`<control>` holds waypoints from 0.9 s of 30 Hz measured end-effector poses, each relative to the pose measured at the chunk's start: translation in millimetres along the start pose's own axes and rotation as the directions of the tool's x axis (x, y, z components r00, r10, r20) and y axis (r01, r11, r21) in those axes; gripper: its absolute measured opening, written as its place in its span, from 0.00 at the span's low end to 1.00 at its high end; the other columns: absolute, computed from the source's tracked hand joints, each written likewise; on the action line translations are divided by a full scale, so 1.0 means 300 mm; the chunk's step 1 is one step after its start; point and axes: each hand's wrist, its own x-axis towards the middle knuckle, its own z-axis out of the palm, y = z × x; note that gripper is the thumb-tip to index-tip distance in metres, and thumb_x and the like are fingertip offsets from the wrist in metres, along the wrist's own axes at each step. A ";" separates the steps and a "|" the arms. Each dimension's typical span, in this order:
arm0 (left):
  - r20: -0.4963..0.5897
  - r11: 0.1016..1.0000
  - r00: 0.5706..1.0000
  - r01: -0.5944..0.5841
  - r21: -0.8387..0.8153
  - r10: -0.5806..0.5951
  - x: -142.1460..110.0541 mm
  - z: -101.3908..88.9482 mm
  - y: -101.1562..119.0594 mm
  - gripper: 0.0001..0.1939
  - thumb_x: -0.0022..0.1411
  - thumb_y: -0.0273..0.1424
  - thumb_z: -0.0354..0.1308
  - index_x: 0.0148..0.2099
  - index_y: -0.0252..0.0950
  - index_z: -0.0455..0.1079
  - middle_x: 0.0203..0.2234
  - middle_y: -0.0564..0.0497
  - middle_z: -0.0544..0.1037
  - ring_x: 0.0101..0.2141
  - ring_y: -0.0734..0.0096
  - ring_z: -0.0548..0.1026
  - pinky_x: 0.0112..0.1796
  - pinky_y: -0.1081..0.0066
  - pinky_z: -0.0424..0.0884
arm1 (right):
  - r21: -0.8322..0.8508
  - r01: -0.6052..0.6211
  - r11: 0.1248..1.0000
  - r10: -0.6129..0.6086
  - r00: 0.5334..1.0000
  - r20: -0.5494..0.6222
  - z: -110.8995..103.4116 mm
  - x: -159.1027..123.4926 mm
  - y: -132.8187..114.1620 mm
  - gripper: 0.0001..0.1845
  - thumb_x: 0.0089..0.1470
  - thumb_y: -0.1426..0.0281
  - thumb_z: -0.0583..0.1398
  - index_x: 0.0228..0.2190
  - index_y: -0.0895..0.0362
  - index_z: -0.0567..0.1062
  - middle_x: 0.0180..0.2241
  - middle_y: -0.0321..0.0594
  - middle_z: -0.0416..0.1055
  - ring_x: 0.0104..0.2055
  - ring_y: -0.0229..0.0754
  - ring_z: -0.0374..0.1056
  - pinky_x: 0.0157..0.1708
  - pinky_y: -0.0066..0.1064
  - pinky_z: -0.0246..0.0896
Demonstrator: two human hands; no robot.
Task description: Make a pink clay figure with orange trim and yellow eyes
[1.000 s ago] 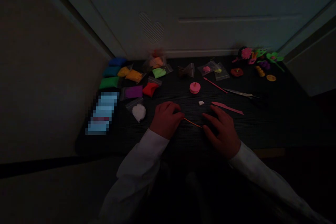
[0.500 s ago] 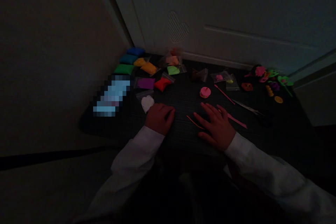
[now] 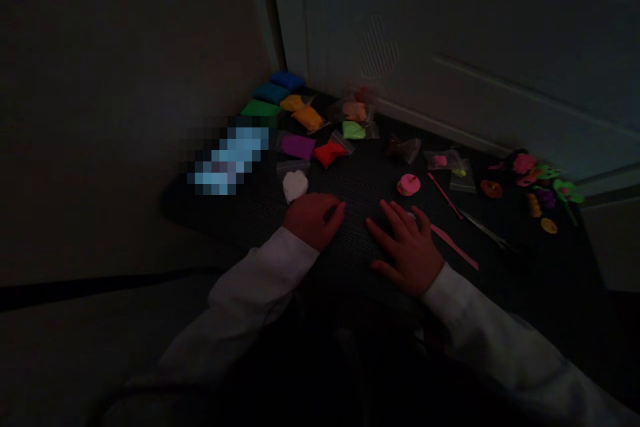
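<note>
The left hand (image 3: pixel 314 221) is loosely curled at the near side of the table (image 3: pixel 355 190), with the white clay (image 3: pixel 295 184) just on its far side — whether it has hold of anything, I cannot tell. The right hand (image 3: pixel 407 250) is palm down, fingers spread wide, gripping nothing visible. The pink knife (image 3: pixel 457 249) lies just to its right; a white bit (image 3: pixel 411 215) peeks out beyond its fingers. Farther off sits the pink disc (image 3: pixel 409 185) — left of the pink stick (image 3: pixel 445 195).
</note>
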 end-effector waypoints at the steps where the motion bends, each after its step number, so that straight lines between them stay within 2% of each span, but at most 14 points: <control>1: 0.002 1.000 1.000 -0.008 -0.002 0.008 0.000 0.002 -0.001 0.14 0.58 0.35 0.45 0.28 0.34 0.67 0.20 0.52 0.70 0.23 0.74 0.67 0.27 0.73 0.60 | -0.003 -0.001 1.000 0.001 1.000 0.011 -0.001 0.000 -0.003 0.35 0.47 0.48 0.45 0.53 0.52 0.55 0.59 0.51 0.39 0.60 0.52 0.37 0.52 0.54 0.29; 7: -0.040 0.999 0.999 -0.036 -0.002 0.036 0.002 0.010 -0.005 0.13 0.56 0.35 0.48 0.26 0.34 0.67 0.18 0.52 0.70 0.22 0.75 0.66 0.25 0.74 0.60 | 0.012 0.003 1.000 -0.004 0.998 0.059 -0.012 -0.003 -0.015 0.33 0.47 0.47 0.44 0.53 0.47 0.55 0.59 0.47 0.39 0.60 0.51 0.36 0.52 0.53 0.28; 11: -0.045 0.999 0.998 -0.036 -0.003 0.036 0.000 0.012 -0.005 0.12 0.56 0.35 0.48 0.27 0.34 0.67 0.18 0.53 0.70 0.22 0.75 0.66 0.26 0.74 0.60 | -0.002 -0.065 0.998 0.065 0.997 0.045 -0.014 -0.002 -0.016 0.33 0.48 0.47 0.44 0.52 0.48 0.56 0.59 0.49 0.39 0.60 0.52 0.36 0.52 0.53 0.26; 16: -0.049 0.999 0.998 -0.046 -0.006 0.046 0.000 0.012 -0.007 0.12 0.56 0.34 0.48 0.27 0.34 0.67 0.18 0.53 0.70 0.22 0.75 0.66 0.25 0.74 0.59 | 0.014 -0.037 0.999 0.037 0.998 0.046 -0.013 -0.002 -0.026 0.33 0.47 0.46 0.44 0.52 0.46 0.57 0.59 0.48 0.39 0.60 0.51 0.37 0.52 0.53 0.26; 20: -0.030 0.999 0.999 -0.041 -0.007 0.040 0.002 0.008 -0.004 0.12 0.56 0.35 0.48 0.26 0.33 0.67 0.17 0.53 0.69 0.21 0.76 0.65 0.24 0.74 0.58 | 0.004 -0.095 0.995 0.095 0.995 0.030 -0.014 -0.003 -0.027 0.34 0.48 0.47 0.44 0.52 0.49 0.57 0.59 0.49 0.40 0.59 0.52 0.37 0.52 0.52 0.26; 25: -0.015 1.000 1.000 -0.025 -0.017 0.025 0.003 0.006 -0.002 0.13 0.57 0.35 0.47 0.26 0.34 0.67 0.18 0.53 0.69 0.21 0.76 0.65 0.25 0.74 0.59 | 0.019 -0.052 0.998 0.051 0.998 0.032 -0.013 -0.004 -0.031 0.34 0.46 0.45 0.44 0.52 0.47 0.57 0.59 0.48 0.40 0.59 0.51 0.37 0.52 0.53 0.26; 27: -0.011 0.999 1.000 -0.022 -0.026 0.022 0.003 0.006 -0.002 0.13 0.57 0.35 0.47 0.26 0.34 0.67 0.18 0.53 0.69 0.21 0.76 0.65 0.25 0.74 0.58 | 0.012 -0.079 0.997 0.079 0.996 0.029 -0.014 -0.005 -0.033 0.34 0.47 0.46 0.44 0.52 0.48 0.57 0.59 0.48 0.40 0.59 0.51 0.37 0.52 0.53 0.26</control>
